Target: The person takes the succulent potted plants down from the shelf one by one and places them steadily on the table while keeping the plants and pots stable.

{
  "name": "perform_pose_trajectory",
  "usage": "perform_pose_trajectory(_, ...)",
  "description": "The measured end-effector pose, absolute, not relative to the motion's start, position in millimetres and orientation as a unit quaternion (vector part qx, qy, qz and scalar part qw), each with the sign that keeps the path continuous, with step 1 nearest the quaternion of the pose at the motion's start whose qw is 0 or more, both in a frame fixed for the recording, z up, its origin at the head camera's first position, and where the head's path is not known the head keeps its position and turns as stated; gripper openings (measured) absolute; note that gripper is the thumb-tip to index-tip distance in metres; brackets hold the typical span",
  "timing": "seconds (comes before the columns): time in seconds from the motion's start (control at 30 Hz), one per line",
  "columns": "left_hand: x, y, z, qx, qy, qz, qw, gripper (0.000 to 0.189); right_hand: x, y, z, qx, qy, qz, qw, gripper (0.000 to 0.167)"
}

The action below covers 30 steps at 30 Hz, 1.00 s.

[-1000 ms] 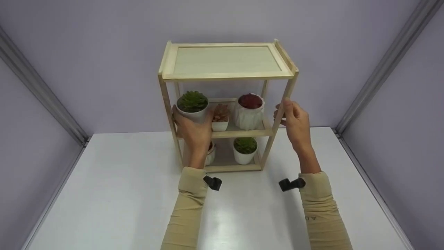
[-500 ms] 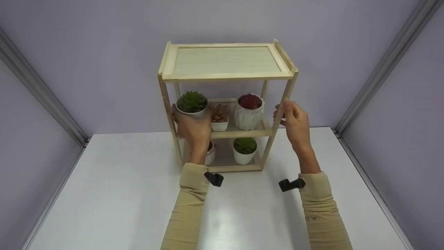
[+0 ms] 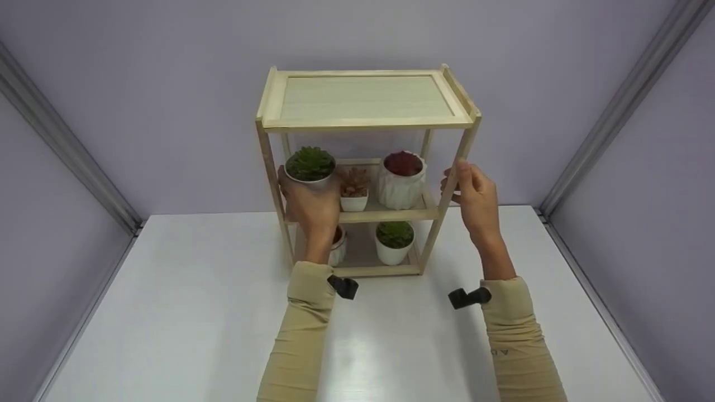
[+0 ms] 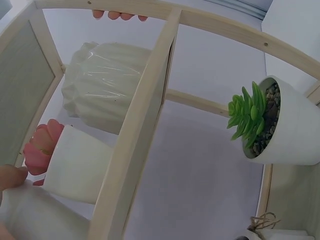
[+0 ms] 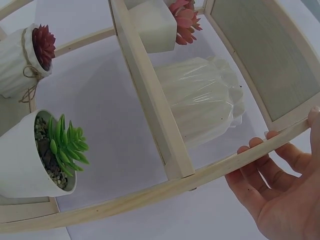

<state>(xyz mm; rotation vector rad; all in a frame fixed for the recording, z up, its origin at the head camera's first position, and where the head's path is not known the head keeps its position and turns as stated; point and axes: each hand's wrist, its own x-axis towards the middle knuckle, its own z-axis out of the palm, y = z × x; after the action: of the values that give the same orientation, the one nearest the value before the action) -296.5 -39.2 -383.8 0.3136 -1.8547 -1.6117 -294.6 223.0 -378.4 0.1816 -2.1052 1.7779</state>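
Observation:
My left hand grips a white potted green succulent at the left end of the middle level of a wooden rack. The fingers cover most of the pot's front; its white side shows in the left wrist view. Beside it stands a small white pot with a pink succulent, then a ribbed white pot with a dark red plant. My right hand holds the rack's front right post, thumb in front, fingers wrapped behind, as the right wrist view shows too.
On the bottom level stand a white pot with a green succulent and a twine-tied white pot with a red succulent, partly hidden behind my left wrist in the head view. The rack stands on a white table against a pale wall.
My left hand has shifted slightly up and forward around the green succulent's pot, covering more of its front. The right hand keeps its hold on the post; the rack has barely moved.

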Motion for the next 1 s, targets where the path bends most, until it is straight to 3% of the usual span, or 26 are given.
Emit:
perform_pose_trajectory(0.23,-296.5,-37.2,-387.3,0.111,-0.696,-0.615,0.354,0.1,-293.6,225.7,-377.9,0.06,-0.748,0.632,0.195,0.046)
perform_pose_trajectory(1.0,-286.5,-34.9,-378.2,0.113,-0.707,-0.58,0.389,0.103,-295.9,219.4,-378.9,0.065,-0.746,0.634,0.195,0.046)
